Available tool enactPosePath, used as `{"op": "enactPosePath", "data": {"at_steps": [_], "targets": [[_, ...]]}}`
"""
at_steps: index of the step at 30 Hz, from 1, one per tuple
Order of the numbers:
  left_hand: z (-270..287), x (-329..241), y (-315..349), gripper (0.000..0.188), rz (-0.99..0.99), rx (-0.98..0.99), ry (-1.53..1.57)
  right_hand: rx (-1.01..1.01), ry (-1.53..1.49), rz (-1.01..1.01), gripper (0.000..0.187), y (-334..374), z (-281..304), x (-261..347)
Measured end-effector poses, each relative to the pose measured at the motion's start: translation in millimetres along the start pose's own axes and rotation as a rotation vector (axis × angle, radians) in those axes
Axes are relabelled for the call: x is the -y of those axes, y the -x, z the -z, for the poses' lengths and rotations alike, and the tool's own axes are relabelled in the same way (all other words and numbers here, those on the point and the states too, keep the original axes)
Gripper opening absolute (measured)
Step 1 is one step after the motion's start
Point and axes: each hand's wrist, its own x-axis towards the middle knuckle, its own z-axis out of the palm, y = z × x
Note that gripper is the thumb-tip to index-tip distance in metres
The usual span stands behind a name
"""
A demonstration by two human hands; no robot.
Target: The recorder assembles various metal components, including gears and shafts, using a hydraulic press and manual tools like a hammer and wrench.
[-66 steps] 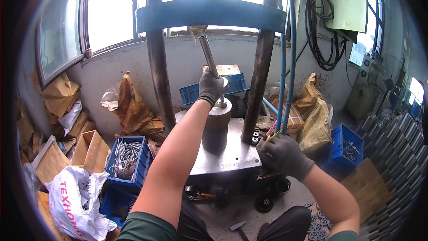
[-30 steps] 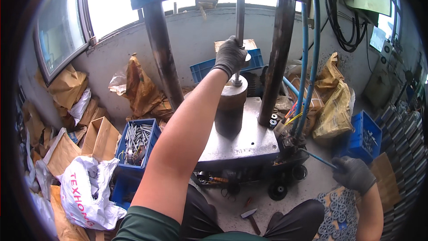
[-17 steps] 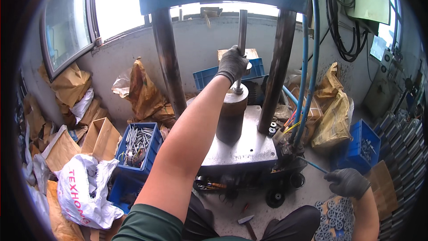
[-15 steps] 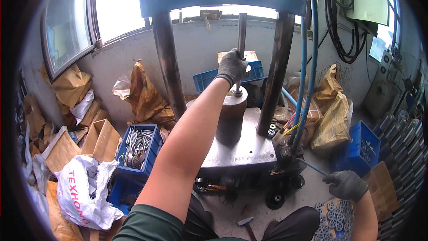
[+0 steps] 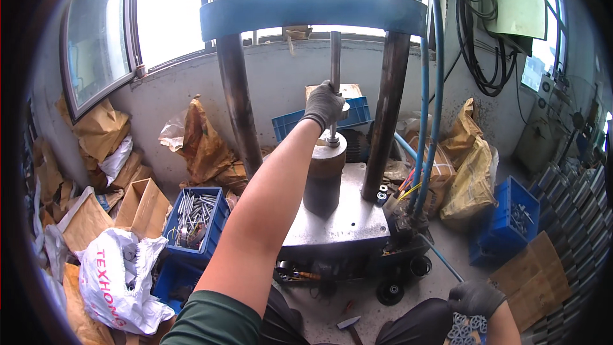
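Observation:
A hydraulic press stands in front of me, with a blue crossbeam (image 5: 313, 14) between two dark steel columns. On its bright metal plate (image 5: 341, 227) rests a thick upright cylinder (image 5: 322, 191). A slim steel shaft (image 5: 335, 57) stands upright on top of that cylinder. Gloved in dark grey, my left hand (image 5: 326, 105) is closed round the shaft; a small round metal part (image 5: 345, 111) shows beside the fingers. Low at the right, my gloved right hand (image 5: 477, 298) is closed at the end of a thin blue lever (image 5: 440, 257) that slopes down from the press's side.
Blue crates (image 5: 198, 220) of metal rods and a white sack (image 5: 121, 281) stand at left. Blue hoses (image 5: 436, 89) run beside the right column. A hammer (image 5: 350, 326) lies on the floor between my knees. Another blue crate (image 5: 511, 217) and stacked metal bars (image 5: 575, 230) are at right.
My right hand has moved down with the lever, which now slopes more steeply. My left hand stays on the shaft. The view has shifted slightly, so the press appears a little lower and further left.

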Motion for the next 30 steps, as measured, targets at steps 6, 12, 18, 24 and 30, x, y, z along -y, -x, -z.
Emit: {"op": "enactPosePath", "data": {"at_steps": [6, 12, 18, 24, 30], "targets": [[-4, 4, 1, 0.042, -0.107, -0.053, -0.048, -0.357, -0.069, 0.033, 0.03, 2, 4, 4], [-10, 15, -7, 0.042, -0.161, -0.083, -0.068, -0.161, 0.072, 0.063, 0.03, 1, -31, -11], [-5, 7, -3, 0.044, -0.134, -0.053, -0.108, -0.311, -0.105, 0.061, 0.037, 4, -1, 2], [0, 14, -5, 0.039, -0.105, 0.041, -0.257, -0.417, -0.106, 0.079, 0.036, 1, 14, 7], [2, -4, 8, 0.042, 0.009, -0.043, 0.034, -0.299, 0.023, 0.124, 0.028, 0, 0, 0]]}}
